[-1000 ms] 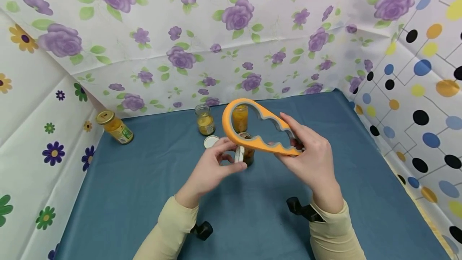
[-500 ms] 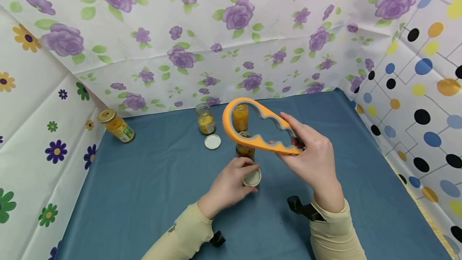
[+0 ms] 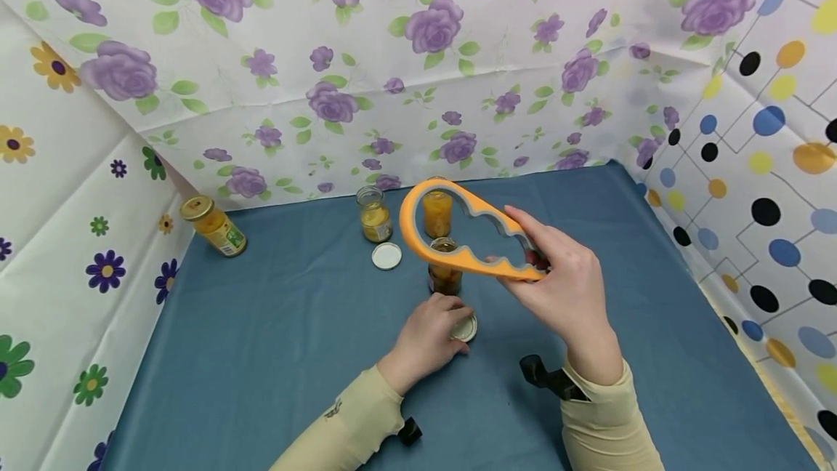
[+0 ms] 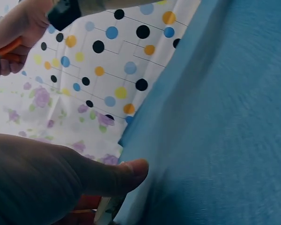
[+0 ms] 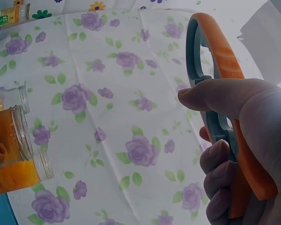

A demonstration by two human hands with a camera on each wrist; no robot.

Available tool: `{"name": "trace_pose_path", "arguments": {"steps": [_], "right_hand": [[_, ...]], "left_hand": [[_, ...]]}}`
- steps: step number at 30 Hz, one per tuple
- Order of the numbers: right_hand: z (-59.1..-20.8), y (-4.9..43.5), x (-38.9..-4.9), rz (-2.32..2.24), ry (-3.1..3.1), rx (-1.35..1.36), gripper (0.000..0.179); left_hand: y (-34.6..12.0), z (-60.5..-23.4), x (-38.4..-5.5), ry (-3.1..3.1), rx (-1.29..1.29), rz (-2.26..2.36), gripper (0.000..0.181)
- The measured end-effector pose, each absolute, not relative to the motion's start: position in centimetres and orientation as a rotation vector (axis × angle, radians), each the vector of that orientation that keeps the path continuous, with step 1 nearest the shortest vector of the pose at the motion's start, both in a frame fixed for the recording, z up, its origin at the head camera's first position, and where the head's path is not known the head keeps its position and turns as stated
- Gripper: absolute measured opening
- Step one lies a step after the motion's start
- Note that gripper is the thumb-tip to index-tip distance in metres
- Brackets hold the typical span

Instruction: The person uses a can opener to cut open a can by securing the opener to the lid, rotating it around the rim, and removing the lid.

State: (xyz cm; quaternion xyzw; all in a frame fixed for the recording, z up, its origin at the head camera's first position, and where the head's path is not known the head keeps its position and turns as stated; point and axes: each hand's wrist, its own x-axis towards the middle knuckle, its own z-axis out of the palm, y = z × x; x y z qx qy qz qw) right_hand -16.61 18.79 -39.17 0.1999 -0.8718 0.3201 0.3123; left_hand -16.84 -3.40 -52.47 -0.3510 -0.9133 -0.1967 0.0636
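My left hand (image 3: pixel 425 336) is low over the blue cloth, thumb and fingers around the edge of a jar lid (image 3: pixel 466 329) whose pale underside faces up. Just behind it stands an open glass jar (image 3: pixel 446 282) with dark contents. My right hand (image 3: pixel 567 286) grips the handle end of an orange jar opener (image 3: pixel 410 222) with a grey scalloped inner edge, held up in the air. Through its loop shows a jar of yellow fruit (image 3: pixel 437 214). In the right wrist view the thumb lies across the opener (image 5: pixel 218 42) and the fingers curl round its handles.
Left of the fruit jar stands another open jar (image 3: pixel 375 224), partly filled with yellow contents. A second lid (image 3: pixel 386 256) lies in front of it. At the far left a lidded jar (image 3: pixel 214 226) stands near the flowered side sheet. Patterned sheets (image 3: pixel 327 104) enclose the blue cloth (image 3: pixel 275 325).
My left hand has brought the lid from beside the dark jar down toward me and to the right, turning it from edge-on to flat. The right hand and opener have hardly moved.
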Motion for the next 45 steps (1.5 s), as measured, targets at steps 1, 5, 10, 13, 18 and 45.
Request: {"name": "trace_pose_path", "arguments": {"steps": [1, 5, 10, 13, 18, 45], "right_hand": [[-39.2, 18.8, -16.6, 0.842, -2.302, 0.53, 0.07], [-39.2, 18.8, -16.7, 0.835, -2.307, 0.536, 0.07], [-39.3, 18.8, -16.7, 0.824, -2.297, 0.534, 0.068], [-39.3, 18.9, -16.7, 0.809, -2.288, 0.54, 0.067], [-39.2, 18.8, -16.7, 0.81, -2.282, 0.551, 0.069], [-39.7, 18.4, -17.1, 0.812, -2.361, 0.488, 0.071]], "left_hand": [[-3.3, -52.6, -16.9, -2.75, -1.055, -0.567, 0.052], [-3.1, -53.2, -17.1, -2.721, -1.027, -0.484, 0.049], [-2.9, -53.9, -17.3, -2.697, -1.003, -0.424, 0.05], [-2.9, -54.1, -17.4, -2.694, -0.996, -0.428, 0.049], [-2.9, -54.2, -17.5, -2.7, -0.973, -0.448, 0.05], [-9.0, -48.4, -18.2, -2.611, -0.768, -1.184, 0.042]]}}
